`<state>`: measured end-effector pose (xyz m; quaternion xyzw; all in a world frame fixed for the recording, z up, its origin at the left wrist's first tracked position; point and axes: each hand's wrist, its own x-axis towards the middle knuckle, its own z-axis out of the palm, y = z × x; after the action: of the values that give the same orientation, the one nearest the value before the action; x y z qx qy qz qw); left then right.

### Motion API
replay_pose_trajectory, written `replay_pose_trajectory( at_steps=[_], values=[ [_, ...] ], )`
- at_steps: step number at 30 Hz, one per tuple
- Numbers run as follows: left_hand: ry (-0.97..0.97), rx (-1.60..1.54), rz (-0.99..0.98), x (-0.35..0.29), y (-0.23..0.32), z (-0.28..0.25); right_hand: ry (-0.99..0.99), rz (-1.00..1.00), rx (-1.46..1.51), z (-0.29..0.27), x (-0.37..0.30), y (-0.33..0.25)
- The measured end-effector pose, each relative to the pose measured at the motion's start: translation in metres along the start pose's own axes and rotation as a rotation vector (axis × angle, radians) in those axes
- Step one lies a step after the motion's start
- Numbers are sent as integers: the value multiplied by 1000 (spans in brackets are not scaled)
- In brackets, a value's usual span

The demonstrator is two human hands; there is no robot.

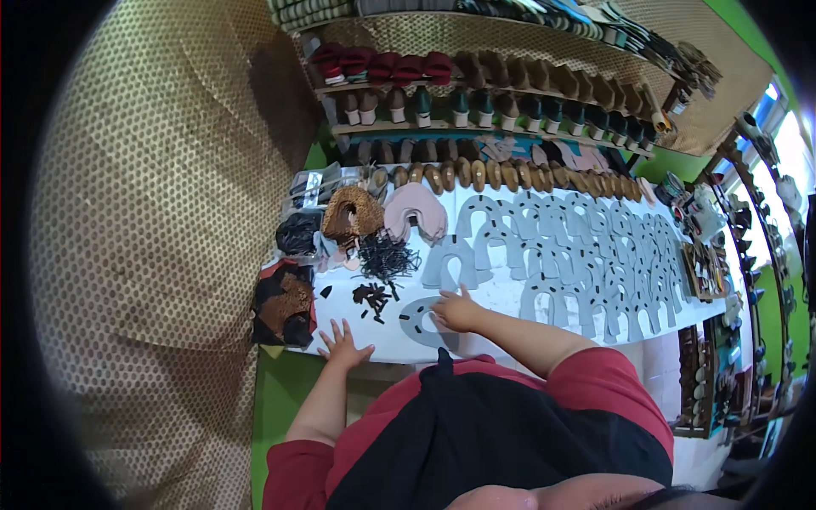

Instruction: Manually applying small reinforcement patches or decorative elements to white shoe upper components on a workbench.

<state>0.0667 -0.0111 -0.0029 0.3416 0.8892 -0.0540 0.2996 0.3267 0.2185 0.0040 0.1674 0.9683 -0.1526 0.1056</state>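
Observation:
My left hand [344, 347] rests at the front edge of the white table [347, 293], fingers spread, holding nothing. My right hand [456, 309] is on the right side of a grey U-shaped cut piece [416, 327], its fingers apart and their tips touching it. Small black strips lie on this piece; whether one sits under my fingertips is hidden. Between my hands and a little farther off is a small pile of short black strips [371, 299]. Behind it sits a heap of thin black strips [387, 257]. Another grey U-shaped piece [455, 262] lies just beyond my right hand.
Many grey U-shaped pieces [586, 251] with black strips cover the table's right. Pink pieces [415, 210], leopard-print pieces [353, 212] and a black bag [297, 234] lie at the left. Shoe shelves [501, 127] stand behind; a patterned curtain [161, 255] hangs left.

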Motion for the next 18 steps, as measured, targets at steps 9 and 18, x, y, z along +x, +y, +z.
replay_pose_trajectory(
  at_steps=[9,18],
  values=[
    [-122,-24,25,9,-12,-3,69,-48,74,1,66,-34],
    [-121,-23,32,7,-9,-8,77,-82,555,-64,0,7]
  ],
)
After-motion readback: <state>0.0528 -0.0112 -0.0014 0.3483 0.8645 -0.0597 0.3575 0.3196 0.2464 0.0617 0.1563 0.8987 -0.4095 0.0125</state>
